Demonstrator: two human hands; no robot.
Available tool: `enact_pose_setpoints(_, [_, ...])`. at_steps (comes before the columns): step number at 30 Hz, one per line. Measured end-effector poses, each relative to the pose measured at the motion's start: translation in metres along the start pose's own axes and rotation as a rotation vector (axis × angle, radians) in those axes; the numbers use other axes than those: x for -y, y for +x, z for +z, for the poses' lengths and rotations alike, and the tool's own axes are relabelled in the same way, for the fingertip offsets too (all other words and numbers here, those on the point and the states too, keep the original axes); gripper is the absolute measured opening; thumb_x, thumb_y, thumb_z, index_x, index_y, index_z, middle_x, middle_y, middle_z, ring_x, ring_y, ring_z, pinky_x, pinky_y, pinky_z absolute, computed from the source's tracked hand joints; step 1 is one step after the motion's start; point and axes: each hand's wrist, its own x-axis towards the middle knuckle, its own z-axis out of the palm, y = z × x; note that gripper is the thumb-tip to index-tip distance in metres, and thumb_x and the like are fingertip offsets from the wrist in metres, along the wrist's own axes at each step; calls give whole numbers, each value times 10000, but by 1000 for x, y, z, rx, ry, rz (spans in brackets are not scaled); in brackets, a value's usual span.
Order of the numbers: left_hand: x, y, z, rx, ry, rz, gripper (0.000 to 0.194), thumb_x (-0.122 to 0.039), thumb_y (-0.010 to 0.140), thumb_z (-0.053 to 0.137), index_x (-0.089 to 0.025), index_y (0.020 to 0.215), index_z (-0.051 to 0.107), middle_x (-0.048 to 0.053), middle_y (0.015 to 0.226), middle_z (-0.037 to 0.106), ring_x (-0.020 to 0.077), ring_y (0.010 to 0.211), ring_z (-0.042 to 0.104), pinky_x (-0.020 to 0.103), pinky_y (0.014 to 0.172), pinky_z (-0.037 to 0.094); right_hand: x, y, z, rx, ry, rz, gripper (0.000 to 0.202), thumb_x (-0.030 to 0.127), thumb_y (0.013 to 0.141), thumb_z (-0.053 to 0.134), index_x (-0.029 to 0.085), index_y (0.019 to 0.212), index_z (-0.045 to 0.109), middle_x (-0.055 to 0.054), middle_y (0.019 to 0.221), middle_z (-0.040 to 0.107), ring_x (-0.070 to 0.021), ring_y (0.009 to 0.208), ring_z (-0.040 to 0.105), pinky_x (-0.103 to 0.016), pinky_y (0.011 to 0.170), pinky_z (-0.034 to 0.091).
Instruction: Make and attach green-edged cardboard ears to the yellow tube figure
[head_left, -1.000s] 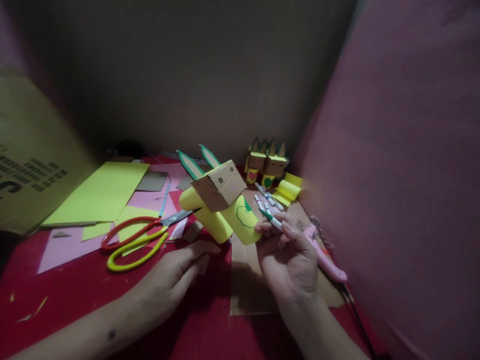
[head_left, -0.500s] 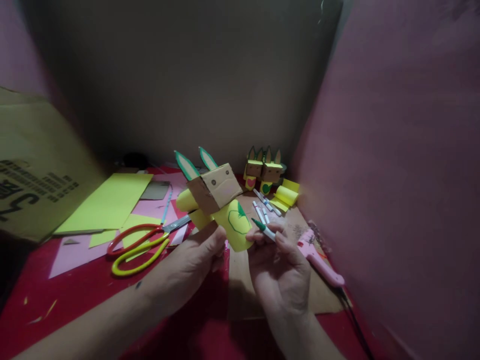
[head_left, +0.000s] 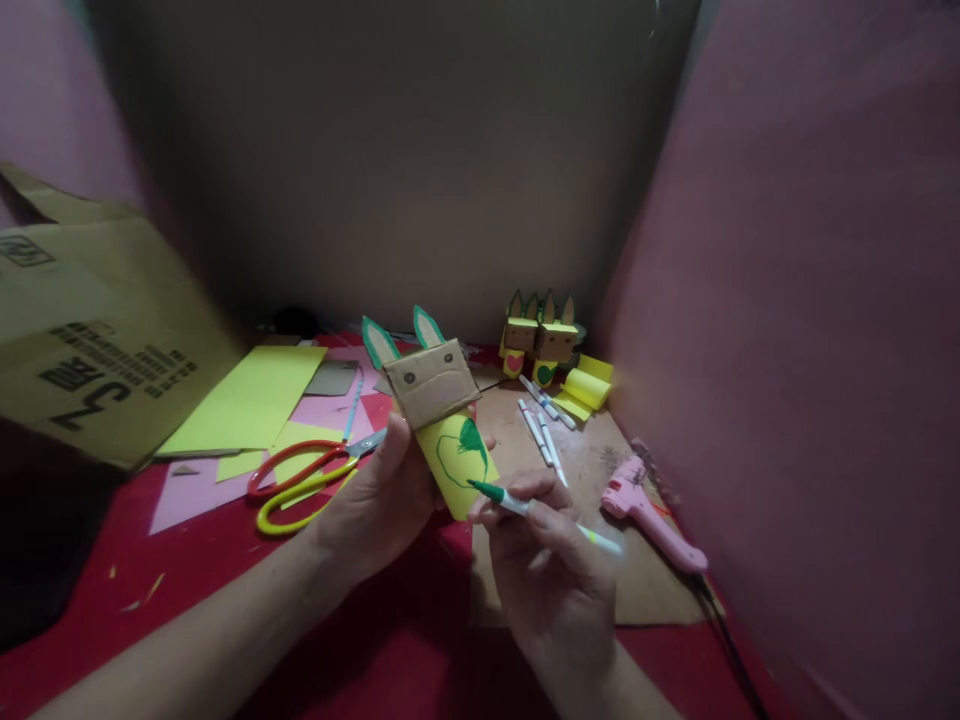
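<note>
My left hand [head_left: 382, 495] is closed around a cardboard-and-yellow-paper animal puppet [head_left: 435, 385] with green-edged ears. A round green outline, partly coloured in at its top right, shows on the yellow body [head_left: 454, 460]. In my right hand [head_left: 555, 570] is a green marker pen [head_left: 510, 500], its tip at the lower right of the outline; I cannot tell whether it touches the paper. My right fingertips are by the lower edge of the body.
Red-and-yellow-handled scissors [head_left: 300, 480] lie left among yellow sheets [head_left: 247, 400]. Two finished-looking puppets [head_left: 540, 345] stand at the back. White markers [head_left: 544, 435] and a pink glue gun [head_left: 652, 515] rest on a cardboard sheet [head_left: 510, 590]. A printed carton [head_left: 120, 340] is at far left.
The puppet has turned more upright and faces me more squarely. More green fills the top of the outline. The marker tip has moved left and down onto or near the yellow body.
</note>
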Motion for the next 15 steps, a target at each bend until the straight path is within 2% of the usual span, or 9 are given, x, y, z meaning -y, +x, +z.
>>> enact_pose_setpoints(3, [-6,-3,-4,33,-15,-6,745,-851,1039,701,-279,1506,800,106,1340,892,265,980,821,339,813,651,-5,-3,0,21,-1,8,85,262,834,1004,219,900,972,1,818,914,-121,793,889,-162,858,698])
enact_pose_setpoints(6, [-8,-5,-8,59,-25,-7,686,-817,1075,677,-278,1476,817,96,1321,902,269,1005,835,349,850,671,-7,-5,0,19,-4,27,85,259,834,1008,212,893,969,3,832,905,-121,798,882,-168,844,703])
enact_pose_setpoints(11, [-8,-11,-12,103,-7,18,689,-807,1074,690,-261,1470,823,99,1443,874,238,871,818,354,804,667,-6,-7,1,27,-46,39,77,283,840,998,231,890,970,0,834,889,-153,773,871,-227,848,718])
enact_pose_setpoints(15, [-9,-12,-13,108,10,49,635,-776,1093,693,-285,1473,824,76,1425,886,224,886,833,333,823,666,-4,-7,1,53,-81,37,65,294,849,985,254,899,972,2,843,879,-166,773,861,-255,857,717])
